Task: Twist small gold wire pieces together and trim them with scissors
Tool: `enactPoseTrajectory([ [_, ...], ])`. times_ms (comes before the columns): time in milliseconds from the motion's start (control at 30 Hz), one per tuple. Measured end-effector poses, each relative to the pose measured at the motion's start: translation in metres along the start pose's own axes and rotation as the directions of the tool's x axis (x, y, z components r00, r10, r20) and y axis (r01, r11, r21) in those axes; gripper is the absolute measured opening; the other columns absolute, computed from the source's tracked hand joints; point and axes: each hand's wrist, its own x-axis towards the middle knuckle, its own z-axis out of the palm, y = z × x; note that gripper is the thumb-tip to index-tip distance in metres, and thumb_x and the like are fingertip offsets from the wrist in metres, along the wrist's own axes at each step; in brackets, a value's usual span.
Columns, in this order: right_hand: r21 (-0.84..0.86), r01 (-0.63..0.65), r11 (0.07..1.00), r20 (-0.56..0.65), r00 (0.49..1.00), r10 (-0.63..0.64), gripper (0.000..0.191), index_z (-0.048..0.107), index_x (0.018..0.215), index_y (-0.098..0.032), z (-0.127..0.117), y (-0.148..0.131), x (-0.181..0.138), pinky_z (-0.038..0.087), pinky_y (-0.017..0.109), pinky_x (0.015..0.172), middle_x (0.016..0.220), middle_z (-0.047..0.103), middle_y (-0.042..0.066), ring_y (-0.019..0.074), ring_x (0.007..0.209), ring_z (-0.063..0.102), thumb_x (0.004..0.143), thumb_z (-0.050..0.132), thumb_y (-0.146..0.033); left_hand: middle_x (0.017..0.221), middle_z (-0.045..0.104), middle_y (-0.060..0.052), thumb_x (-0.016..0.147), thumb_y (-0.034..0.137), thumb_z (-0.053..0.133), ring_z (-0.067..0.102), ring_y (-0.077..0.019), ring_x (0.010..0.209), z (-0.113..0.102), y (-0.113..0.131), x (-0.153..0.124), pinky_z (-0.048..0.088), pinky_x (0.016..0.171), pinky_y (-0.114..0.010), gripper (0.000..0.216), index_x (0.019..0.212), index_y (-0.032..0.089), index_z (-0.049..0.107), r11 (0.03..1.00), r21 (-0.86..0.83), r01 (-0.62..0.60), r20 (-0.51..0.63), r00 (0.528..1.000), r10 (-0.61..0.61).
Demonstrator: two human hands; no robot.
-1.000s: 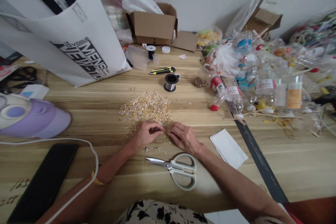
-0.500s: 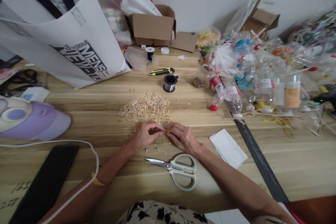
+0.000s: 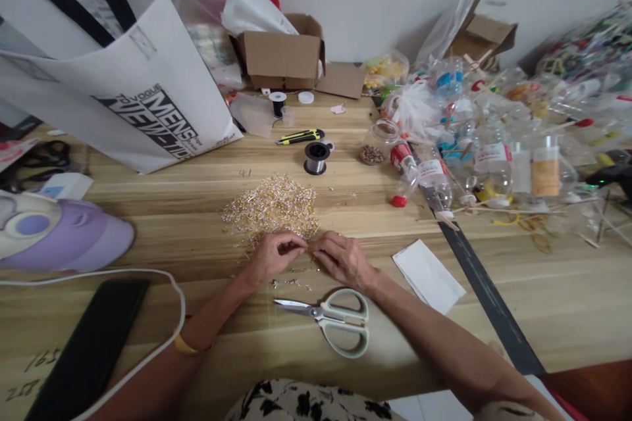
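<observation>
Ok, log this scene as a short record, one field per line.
Left hand: fingertips drawn together
Right hand: fingers curled, tips close to the left hand's
In grasp: too small to tell
Pile: small gold and silvery pieces, beyond the hands
Scissors: lying nearer the wearer, blades pointing left
Beyond pile: grey-wound spool, yellow-and-black cutter
Right side: clear plastic bottles

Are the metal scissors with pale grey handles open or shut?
Shut: the scissors lie with both blades together, forming one narrow point.
</observation>
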Motion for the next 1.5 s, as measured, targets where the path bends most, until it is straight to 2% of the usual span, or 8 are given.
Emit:
enactPoseTrajectory([
  [200, 0.001, 0.014, 1.000, -0.020, 1.000, -0.014, 0.014, 0.057, 0.098, -0.018, -0.0002, 0.0002, -0.0001, 0.050, 0.026, 0.067, 0.090, 0.063, 0.007, 0.0158, 0.077, 0.059, 0.095, 0.044, -0.022, 0.070, 0.070, -0.003, 0.076, 0.015, 0.062, 0.061, -0.0135, 0.065, 0.0003, 0.0012, 0.0005, 0.048, 0.062, -0.023, 0.008, 0.073, 0.015, 0.069, 0.999, -0.013, 0.032, -0.002, 0.999, -0.032],
  [533, -0.004, 0.022, 1.000, -0.034, 0.999, -0.022, 0.013, 0.057, 0.096, -0.018, -0.0009, -0.0001, 0.0005, 0.049, 0.026, 0.066, 0.087, 0.062, 0.007, 0.0157, 0.075, 0.058, 0.095, 0.044, -0.021, 0.070, 0.070, -0.003, 0.076, 0.016, 0.061, 0.061, -0.0132, 0.065, 0.0001, 0.0023, 0.0002, 0.048, 0.063, -0.022, 0.008, 0.073, 0.014, 0.068, 0.998, -0.039, 0.052, 0.007, 0.999, -0.052],
  [1500, 0.019, 0.017, 1.000, -0.027, 0.999, -0.017, 0.014, 0.057, 0.098, -0.018, -0.0013, 0.0001, 0.0013, 0.050, 0.027, 0.068, 0.088, 0.062, 0.008, 0.0155, 0.076, 0.058, 0.095, 0.044, -0.019, 0.070, 0.068, -0.003, 0.076, 0.013, 0.062, 0.060, -0.0130, 0.066, 0.0002, 0.0011, -0.0001, 0.046, 0.062, -0.022, 0.007, 0.073, 0.014, 0.068, 0.999, -0.022, 0.030, -0.002, 1.000, -0.030],
])
